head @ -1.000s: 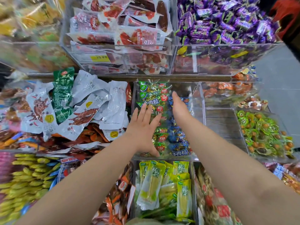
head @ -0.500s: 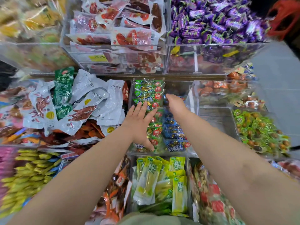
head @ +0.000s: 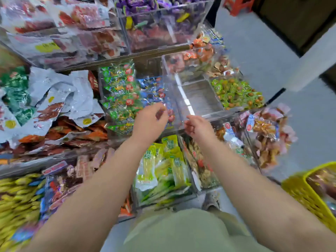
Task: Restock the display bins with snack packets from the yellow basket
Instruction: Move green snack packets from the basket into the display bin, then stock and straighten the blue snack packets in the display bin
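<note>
My left hand hovers over the near end of the clear bin of green snack packets and blue snack packets, fingers loosely curled and holding nothing. My right hand hangs just right of it, by the front wall of the bare clear bin, fingers loosely curled and holding nothing. The yellow basket sits at the lower right edge, with packets inside it only partly visible. The view is blurred.
Clear bins crowd the display: white and green pouches at left, green round candies at right, yellow-green packets in front, purple candies on the upper tier. Grey floor lies to the right.
Both hands have pulled back from inside the green-and-blue packet bin toward me, and their fingers have curled. The view has swung right, bringing the yellow basket into sight.
</note>
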The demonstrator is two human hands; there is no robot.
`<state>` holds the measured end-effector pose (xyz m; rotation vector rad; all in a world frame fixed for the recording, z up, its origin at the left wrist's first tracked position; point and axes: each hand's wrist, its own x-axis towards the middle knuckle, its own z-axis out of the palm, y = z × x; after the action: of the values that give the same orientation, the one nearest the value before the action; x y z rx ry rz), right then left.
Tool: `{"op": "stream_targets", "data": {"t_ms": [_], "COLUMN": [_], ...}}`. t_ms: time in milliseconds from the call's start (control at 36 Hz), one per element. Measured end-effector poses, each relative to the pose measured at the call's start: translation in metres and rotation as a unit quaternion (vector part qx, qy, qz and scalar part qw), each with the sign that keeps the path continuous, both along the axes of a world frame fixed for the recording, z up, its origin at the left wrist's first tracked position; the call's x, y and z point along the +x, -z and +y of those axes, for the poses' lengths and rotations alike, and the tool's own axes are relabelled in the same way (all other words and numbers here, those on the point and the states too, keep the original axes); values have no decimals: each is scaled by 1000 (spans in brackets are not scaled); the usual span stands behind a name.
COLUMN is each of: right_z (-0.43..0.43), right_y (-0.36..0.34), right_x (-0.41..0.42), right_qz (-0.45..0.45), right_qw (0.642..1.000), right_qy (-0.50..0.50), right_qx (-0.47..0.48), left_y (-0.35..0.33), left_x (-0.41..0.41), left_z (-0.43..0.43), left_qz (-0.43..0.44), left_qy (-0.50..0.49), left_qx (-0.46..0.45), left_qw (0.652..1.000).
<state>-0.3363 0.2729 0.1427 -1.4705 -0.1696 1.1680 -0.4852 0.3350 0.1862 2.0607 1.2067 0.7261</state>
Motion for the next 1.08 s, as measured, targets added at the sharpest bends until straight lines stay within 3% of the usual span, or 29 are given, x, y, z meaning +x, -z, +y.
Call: {"op": "stream_targets", "data": {"t_ms": [83, 139, 250, 333, 500, 722, 889, 1083], "right_z": [-61, -104, -195, -275, -443, -603, -661, -662], "right_y": [19, 38, 79, 103, 130, 140, 137, 143], "right_x": [13, 19, 30, 32, 26, 35, 54, 51], "right_qz": [-10, -16, 3, 62, 137, 179, 174, 247], "right_qw": [998, 995, 980, 958, 912, 869, 853, 840], "right_qy": [49, 48, 47, 71, 109, 206, 294, 328], "right_qx": [-41, -80, -194, -272, -370, -412, -394, -356], "left_y": [27, 51, 101, 127, 159, 179, 186, 183], "left_x": [22, 31, 35, 22, 3, 60, 134, 205], "left_z": [-46, -78, -139, -182, -243, -305, -343, -366], "left_qz": [-30, 6, 88, 138, 274, 299, 323, 395], "left_qy": [40, 69, 34, -16, 5, 23, 112, 232], "left_qx": [-112, -207, -478, -581, -556, -517, -496, -431], "left_qw": [992, 976, 873, 802, 785, 802, 798, 777]}}
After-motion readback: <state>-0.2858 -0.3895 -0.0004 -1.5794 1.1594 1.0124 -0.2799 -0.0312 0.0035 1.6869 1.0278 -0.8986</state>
